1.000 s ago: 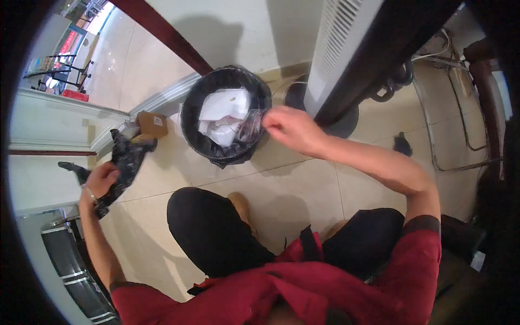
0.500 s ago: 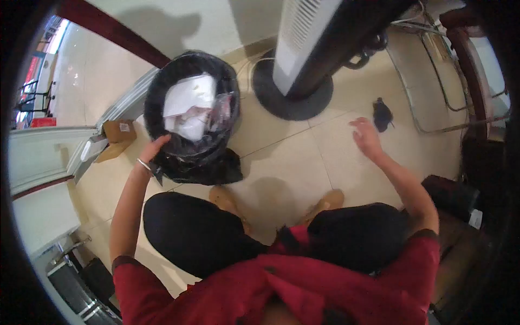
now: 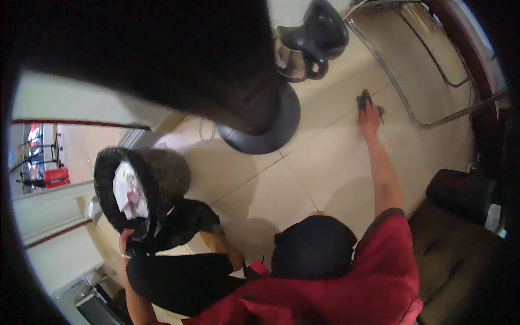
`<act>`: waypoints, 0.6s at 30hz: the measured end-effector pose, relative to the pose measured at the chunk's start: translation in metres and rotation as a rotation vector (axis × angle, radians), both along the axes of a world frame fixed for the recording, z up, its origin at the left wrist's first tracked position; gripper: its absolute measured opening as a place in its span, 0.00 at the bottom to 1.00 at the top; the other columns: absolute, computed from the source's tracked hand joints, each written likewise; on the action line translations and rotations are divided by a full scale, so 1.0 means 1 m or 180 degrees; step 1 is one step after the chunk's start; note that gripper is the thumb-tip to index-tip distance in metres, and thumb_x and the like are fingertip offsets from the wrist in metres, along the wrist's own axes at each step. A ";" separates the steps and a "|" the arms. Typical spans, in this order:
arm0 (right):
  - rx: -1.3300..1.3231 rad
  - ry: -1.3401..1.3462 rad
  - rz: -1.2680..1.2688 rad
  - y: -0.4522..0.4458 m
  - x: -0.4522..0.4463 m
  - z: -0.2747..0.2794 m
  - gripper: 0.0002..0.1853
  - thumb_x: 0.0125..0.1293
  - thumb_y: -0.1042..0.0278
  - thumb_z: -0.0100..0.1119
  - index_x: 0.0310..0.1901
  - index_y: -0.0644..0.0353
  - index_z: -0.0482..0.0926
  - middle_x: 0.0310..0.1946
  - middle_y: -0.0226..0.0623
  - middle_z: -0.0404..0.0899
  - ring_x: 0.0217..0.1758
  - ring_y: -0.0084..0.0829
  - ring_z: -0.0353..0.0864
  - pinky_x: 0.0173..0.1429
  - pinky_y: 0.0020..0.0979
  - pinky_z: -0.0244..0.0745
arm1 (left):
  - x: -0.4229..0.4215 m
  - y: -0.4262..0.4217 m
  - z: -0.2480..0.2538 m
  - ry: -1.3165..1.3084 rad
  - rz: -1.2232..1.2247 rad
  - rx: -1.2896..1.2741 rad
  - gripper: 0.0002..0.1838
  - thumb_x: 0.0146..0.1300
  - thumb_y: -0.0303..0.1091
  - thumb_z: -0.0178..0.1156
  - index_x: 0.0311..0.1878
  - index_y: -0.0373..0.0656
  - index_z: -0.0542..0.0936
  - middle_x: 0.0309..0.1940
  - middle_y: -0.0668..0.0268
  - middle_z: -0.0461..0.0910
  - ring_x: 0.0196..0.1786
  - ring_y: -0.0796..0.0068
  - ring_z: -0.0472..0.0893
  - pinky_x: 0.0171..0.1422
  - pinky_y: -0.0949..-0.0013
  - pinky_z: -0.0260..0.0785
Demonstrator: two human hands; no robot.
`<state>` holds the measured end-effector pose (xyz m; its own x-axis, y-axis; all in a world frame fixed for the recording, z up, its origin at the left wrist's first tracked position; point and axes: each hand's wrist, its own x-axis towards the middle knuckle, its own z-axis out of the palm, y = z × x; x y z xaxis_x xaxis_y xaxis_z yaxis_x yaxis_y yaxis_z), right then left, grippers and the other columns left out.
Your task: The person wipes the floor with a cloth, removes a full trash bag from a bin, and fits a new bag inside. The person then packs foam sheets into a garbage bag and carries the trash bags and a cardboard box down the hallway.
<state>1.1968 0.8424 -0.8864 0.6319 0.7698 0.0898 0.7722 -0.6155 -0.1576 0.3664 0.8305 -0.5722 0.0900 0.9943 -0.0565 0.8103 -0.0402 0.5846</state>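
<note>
My left hand (image 3: 126,238) grips the near rim of a round waste bin (image 3: 172,170) lined with a black bag (image 3: 187,222). Inside the bin lie white crumpled papers or packaging (image 3: 129,189). The bin's mouth faces left in view, and I cannot tell whether it is tilted or only seen from the side. My right arm is stretched forward, and my right hand (image 3: 370,120) has its fingers closed over a small crumpled black thing (image 3: 364,98) on the tiled floor. The fingers partly hide it, and its kind does not show.
A tall dark appliance (image 3: 238,92) on a round black base (image 3: 265,142) rises close to my head. Behind it is a black jug-like object with a handle (image 3: 319,40). A metal tube frame (image 3: 401,100) stands at the right, near a brown padded seat (image 3: 455,265).
My right hand has reached forward onto the small black thing. My left hand stays at the bin's rim. My head has leaned forward and right, so the bin sits lower left in view.
</note>
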 end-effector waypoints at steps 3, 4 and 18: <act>-0.0127 0.0403 -0.0786 0.058 0.029 0.009 0.28 0.59 0.52 0.47 0.61 0.42 0.56 0.61 0.34 0.57 0.64 0.45 0.51 0.59 0.54 0.50 | -0.077 -0.008 -0.038 -0.1089 0.1423 -0.1137 0.16 0.45 0.22 0.57 0.41 0.39 0.71 0.34 0.63 0.74 0.36 0.71 0.74 0.43 0.71 0.67; -0.0068 0.0411 -0.1004 0.083 0.035 0.004 0.29 0.58 0.49 0.46 0.62 0.41 0.56 0.61 0.35 0.57 0.64 0.47 0.50 0.59 0.55 0.49 | -0.086 -0.009 -0.043 -0.1566 0.2084 -0.1607 0.18 0.44 0.21 0.57 0.42 0.40 0.70 0.34 0.63 0.74 0.36 0.71 0.74 0.43 0.71 0.67; 0.0107 0.0502 0.1442 0.090 -0.164 0.086 0.25 0.45 0.70 0.56 0.50 0.44 0.70 0.57 0.35 0.60 0.60 0.41 0.56 0.54 0.49 0.55 | 0.002 0.005 0.036 0.0656 -0.0401 -0.0498 0.07 0.49 0.27 0.51 0.31 0.38 0.75 0.29 0.65 0.75 0.37 0.74 0.73 0.45 0.74 0.64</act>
<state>1.0328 0.9328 -0.8000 0.2414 0.9692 0.0495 0.9266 -0.2151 -0.3084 0.3682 0.8358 -0.5364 0.1829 0.9538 -0.2381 0.9070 -0.0703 0.4152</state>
